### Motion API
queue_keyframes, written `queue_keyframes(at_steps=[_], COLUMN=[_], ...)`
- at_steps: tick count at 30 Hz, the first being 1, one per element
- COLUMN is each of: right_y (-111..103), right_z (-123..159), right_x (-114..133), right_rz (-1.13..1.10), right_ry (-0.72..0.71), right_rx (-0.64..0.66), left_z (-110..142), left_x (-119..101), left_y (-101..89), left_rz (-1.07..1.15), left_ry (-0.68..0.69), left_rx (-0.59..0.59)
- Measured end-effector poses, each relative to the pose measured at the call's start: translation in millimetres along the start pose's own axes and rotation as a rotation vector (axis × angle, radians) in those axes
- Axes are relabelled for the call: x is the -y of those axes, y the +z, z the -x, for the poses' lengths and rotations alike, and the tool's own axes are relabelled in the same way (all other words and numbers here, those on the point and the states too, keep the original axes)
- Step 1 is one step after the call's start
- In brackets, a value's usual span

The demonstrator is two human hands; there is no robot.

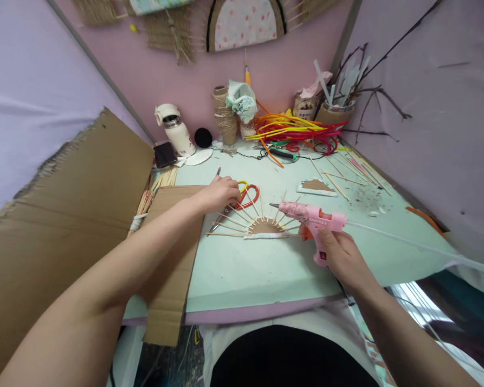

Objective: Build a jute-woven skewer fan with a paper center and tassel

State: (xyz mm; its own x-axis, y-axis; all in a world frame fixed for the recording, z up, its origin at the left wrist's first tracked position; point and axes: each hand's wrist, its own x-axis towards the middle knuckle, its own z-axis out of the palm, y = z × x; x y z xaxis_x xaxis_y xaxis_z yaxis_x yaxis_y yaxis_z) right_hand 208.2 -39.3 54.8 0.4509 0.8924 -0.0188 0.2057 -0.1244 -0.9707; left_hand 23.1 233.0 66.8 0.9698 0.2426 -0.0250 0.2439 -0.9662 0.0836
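1. In the head view, I see the right hand (pixel 342 255) wrapped around a pink glue gun (pixel 312 213), right of centre, its nozzle pointing left
2. Near the middle, the left hand (pixel 223 192) has bent fingers; I can't tell whether they grip anything
3. Just below centre lies a half-round cardboard piece (pixel 266 228), thin sticks (pixel 226 234) fanning from its curved edge
4. Scissors (pixel 257 194) with red and yellow handles lie just beside the left hand
5. Toward the upper right, red and yellow strands (pixel 298 129) lie heaped; a white bottle (pixel 179 134) stands upper left
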Motion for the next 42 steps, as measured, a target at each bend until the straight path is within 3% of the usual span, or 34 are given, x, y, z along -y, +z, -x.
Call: queue_keyframes(at_steps=[24,31,42], right_y=[0,2,1], right_z=[0,0,0], right_x=[0,-3,-2], right_rz=[0.01,0.025,0.027], right_ry=[0.045,0.041,0.044], right_rx=[0.026,0.017,0.019], left_z=[-3,-5,-7], left_x=[-15,-29,-32], left_y=[-7.9,-10.5,-4.9], left_rz=[0.013,0.071,0.089], left_ry=[0.036,0.083,0.095], left_rx=[-0.008,0.049,0.072])
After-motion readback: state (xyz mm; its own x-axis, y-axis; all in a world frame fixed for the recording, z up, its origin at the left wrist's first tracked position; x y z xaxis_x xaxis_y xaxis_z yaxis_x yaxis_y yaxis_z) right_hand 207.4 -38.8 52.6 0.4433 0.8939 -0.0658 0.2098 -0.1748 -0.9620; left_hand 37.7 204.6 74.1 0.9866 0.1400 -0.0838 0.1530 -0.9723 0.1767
